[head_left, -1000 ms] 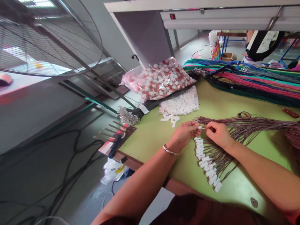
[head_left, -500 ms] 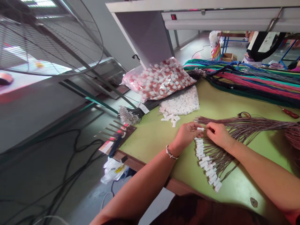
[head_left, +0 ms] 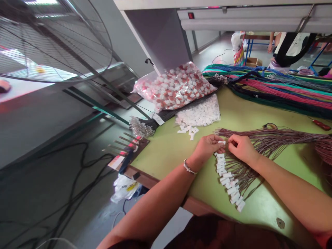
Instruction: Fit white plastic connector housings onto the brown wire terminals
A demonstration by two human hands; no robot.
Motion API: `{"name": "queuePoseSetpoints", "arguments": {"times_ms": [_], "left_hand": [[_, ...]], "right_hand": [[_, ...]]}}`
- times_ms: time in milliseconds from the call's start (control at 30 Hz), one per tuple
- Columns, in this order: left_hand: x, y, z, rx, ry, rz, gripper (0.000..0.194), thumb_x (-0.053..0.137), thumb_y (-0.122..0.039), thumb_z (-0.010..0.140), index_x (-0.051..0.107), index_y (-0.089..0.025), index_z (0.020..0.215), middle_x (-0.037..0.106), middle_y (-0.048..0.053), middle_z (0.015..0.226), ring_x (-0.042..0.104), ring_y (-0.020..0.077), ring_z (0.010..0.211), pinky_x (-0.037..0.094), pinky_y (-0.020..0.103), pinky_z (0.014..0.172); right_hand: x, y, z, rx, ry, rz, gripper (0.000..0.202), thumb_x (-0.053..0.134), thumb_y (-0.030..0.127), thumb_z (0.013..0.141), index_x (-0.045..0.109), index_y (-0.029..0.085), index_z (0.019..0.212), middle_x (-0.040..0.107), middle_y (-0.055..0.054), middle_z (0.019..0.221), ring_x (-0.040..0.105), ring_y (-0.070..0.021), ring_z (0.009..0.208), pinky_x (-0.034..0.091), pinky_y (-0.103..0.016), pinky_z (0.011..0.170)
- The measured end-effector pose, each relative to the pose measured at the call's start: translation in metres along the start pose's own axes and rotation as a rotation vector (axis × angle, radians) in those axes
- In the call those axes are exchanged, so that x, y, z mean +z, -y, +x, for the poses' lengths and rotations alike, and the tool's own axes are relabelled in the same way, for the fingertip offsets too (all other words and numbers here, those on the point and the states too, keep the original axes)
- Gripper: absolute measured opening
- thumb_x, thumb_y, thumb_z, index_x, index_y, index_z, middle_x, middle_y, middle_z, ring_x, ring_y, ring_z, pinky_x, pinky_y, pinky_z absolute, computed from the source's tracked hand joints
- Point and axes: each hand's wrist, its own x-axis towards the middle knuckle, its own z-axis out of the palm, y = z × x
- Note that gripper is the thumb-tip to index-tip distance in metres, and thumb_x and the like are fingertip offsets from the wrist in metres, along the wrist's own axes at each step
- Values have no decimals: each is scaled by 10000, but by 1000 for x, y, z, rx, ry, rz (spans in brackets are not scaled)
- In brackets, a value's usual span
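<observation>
My left hand (head_left: pixel 207 148) pinches a small white connector (head_left: pixel 221 142) between thumb and fingers. Just right of it, my right hand (head_left: pixel 240 147) has its fingers pressed together; what they hold is too small to make out. Below the hands, a slanting row of white connectors (head_left: pixel 229 183) lies on the green table (head_left: pixel 160 155), with brown wires running from them to the right. A bundle of brown wires (head_left: pixel 280 136) stretches behind my right hand. Loose white connectors (head_left: pixel 191 131) lie beyond my left hand, beside a clear bag of white connectors (head_left: pixel 199 112).
A large bag of white and orange parts (head_left: pixel 176 86) rests on black wires at the back. Coloured wires (head_left: pixel 280 86) fill the back right, near a red-handled tool (head_left: pixel 321 125) and a tape roll (head_left: pixel 270 126). Metal prongs (head_left: pixel 121 143) stick out at the left edge; a fan (head_left: pixel 57 41) stands beyond.
The camera view has shifted slightly. Both hands keep almost the same pose, and the white connector remains in my left hand. In the background, a person's arm has come into view.
</observation>
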Motion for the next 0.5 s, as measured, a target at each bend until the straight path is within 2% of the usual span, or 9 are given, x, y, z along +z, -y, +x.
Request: {"name": "queuePoseSetpoints", "arguments": {"times_ms": [200, 367, 500], "left_hand": [[5, -1, -3, 12, 28, 82, 138, 711, -162, 688, 589, -114, 729, 621, -6, 487, 576, 89, 434, 480, 201, 470], [8, -2, -1, -4, 18, 102, 111, 679, -133, 704, 572, -123, 731, 605, -13, 469, 560, 95, 423, 472, 217, 475], [2, 0, -6, 33, 77, 167, 113, 678, -138, 688, 581, -128, 744, 606, -14, 508, 562, 91, 460, 458, 207, 496]], "right_hand": [[3, 3, 0, -78, 33, -162, 84, 521, 168, 707, 577, 179, 645, 566, 8, 535, 432, -103, 470, 304, -227, 509], [3, 2, -1, -53, 34, -163, 95, 524, 183, 723, 572, 175, 641, 561, 3, 536, 436, -105, 474, 299, -232, 513], [-10, -1, 4, -52, 159, -69, 70, 538, 182, 712, 603, 179, 687, 591, 17, 579, 473, -105, 510, 323, -225, 528]]}}
